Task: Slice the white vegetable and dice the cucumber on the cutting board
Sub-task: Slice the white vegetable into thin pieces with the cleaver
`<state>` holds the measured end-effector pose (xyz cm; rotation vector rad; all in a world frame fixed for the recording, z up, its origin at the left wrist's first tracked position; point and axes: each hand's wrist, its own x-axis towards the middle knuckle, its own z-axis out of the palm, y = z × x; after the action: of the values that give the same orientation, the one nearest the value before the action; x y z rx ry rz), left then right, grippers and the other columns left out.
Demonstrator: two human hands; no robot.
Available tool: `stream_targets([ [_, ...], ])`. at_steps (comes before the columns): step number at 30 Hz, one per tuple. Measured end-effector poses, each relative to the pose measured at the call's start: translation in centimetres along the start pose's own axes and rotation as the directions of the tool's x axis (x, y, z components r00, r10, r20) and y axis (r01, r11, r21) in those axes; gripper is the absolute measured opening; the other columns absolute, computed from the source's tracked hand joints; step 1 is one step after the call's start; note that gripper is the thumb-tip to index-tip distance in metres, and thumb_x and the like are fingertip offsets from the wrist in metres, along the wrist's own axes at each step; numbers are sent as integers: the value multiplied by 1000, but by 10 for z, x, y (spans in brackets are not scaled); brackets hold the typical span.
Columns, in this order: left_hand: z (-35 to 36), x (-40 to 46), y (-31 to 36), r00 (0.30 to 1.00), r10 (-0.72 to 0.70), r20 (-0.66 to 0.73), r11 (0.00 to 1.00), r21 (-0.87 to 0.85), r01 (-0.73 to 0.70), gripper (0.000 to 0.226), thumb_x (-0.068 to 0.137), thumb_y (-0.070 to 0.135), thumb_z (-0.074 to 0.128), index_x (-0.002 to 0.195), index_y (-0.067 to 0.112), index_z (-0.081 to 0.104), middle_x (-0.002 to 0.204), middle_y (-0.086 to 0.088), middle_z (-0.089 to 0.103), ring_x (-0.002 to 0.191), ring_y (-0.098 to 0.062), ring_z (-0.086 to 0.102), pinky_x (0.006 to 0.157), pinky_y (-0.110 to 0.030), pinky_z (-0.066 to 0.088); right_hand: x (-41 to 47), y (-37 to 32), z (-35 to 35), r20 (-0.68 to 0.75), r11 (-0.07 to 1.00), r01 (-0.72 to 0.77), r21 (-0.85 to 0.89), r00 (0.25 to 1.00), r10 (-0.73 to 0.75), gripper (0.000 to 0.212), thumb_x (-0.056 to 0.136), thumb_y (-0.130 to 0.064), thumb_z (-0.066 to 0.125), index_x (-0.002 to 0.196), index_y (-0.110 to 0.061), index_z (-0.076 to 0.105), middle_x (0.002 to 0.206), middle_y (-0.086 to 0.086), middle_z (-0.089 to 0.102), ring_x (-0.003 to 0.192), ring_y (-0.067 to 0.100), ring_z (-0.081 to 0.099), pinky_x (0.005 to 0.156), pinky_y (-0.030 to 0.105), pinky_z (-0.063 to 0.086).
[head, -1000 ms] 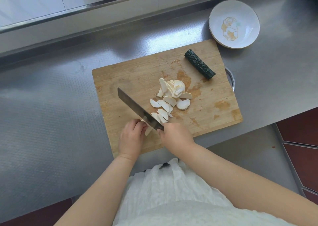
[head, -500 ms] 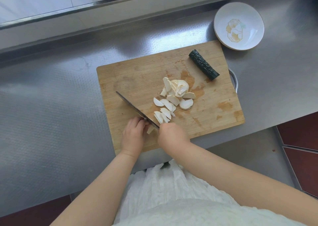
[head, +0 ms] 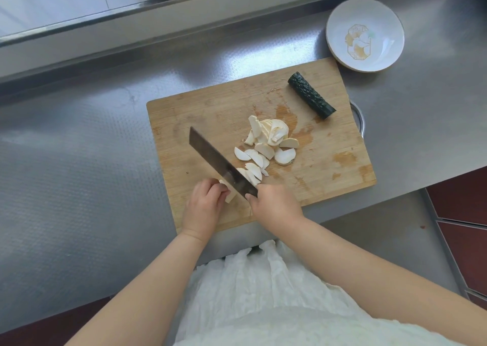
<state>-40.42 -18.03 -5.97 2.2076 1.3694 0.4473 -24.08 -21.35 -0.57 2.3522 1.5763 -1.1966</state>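
Here | right hand (head: 275, 203) grips knife (head: 218, 162); left hand (head: 204, 203) holds white vegetable (head: 229, 193)

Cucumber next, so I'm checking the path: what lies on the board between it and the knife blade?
In the head view, a pile of white vegetable slices lies between the cucumber and the knife.

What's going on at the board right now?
A person is slicing the white vegetable on the cutting board. The right hand grips the knife; the left hand holds the last stub against the blade. Cut slices lie beside it. The cucumber is still whole, and the bowl stands past the board.
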Motion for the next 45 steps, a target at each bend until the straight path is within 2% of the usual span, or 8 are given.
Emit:
stream_targets([
  [6, 4, -2, -3, 999, -29, 21, 1000, 10, 29, 10, 77, 1, 75, 84, 5, 69, 88, -9, 63, 77, -31, 58, 54, -34, 45, -10, -11, 1, -20, 976, 84, -202, 996, -90, 12, 94, -19, 46, 84, -16, 52, 67, 1, 54, 59, 23, 48, 42, 26, 22],
  [10, 5, -1, -6, 999, -36, 16, 999, 5, 36, 10, 77, 2, 75, 84, 5, 68, 87, -8, 63, 78, -29, 57, 54, -35, 45, -11, -18, 0, 2, 971, 69, -228, 998, -70, 10, 93, -15, 47, 85, -15, 52, 78, 6, 62, 62, 24, 48, 46, 27, 24],
  [13, 5, -1, -5, 999, -40, 6, 999, 9, 40, 13, 75, 0, 77, 83, 5, 69, 86, -8, 63, 78, -28, 56, 52, -34, 46, -9, -24, 2, 38, 967, 47, -251, 999, -38, 11, 92, -11, 46, 84, -14, 51, 70, 4, 56, 61, 24, 48, 46, 27, 25],
  [21, 0, -1, 3, 998, -52, 23, 998, 22, 52, 11, 74, -1, 77, 83, 0, 70, 84, -15, 64, 74, -35, 60, 50, -42, 49, 1, -30, 10, 56, 982, -17, -190, 998, 28, 12, 91, -9, 45, 90, -13, 57, 88, 8, 64, 66, 23, 48, 48, 25, 30],
  [27, -3, -2, 5, 999, -36, 9, 999, 3, 36, 9, 78, 0, 74, 80, -2, 66, 82, -15, 61, 74, -33, 58, 55, -41, 49, 12, -12, 7, 55, 995, -89, 39, 995, 87, 24, 95, -37, 48, 87, -15, 56, 71, 1, 55, 67, 23, 54, 54, 29, 41],
  [31, -3, -5, 4, 1000, 10, 1, 1000, 7, -10, 8, 78, -2, 73, 80, -2, 65, 84, -15, 60, 75, -31, 58, 57, -39, 49, 4, 0, 4, 22, 978, -99, 186, 995, 96, 27, 95, -38, 48, 96, -15, 61, 71, 1, 58, 69, 23, 57, 54, 28, 41],
  [42, 2, -7, -2, 1000, -26, 13, 999, 20, 26, 12, 76, -3, 74, 87, -2, 68, 89, -16, 63, 79, -36, 59, 62, -44, 50, -20, -6, 6, 2, 994, 28, -104, 1000, -28, 27, 97, -36, 42, 93, -15, 58, 83, 7, 62, 70, 24, 51, 55, 29, 39],
  [45, 3, -8, -4, 1000, -6, -11, 1000, 16, 6, 10, 83, 7, 65, 87, -1, 68, 89, -16, 63, 79, -35, 59, 60, -41, 50, -20, -10, 5, 10, 987, 45, -154, 999, -44, 18, 97, -25, 44, 94, -15, 58, 83, 6, 63, 73, 23, 55, 53, 28, 36],
])
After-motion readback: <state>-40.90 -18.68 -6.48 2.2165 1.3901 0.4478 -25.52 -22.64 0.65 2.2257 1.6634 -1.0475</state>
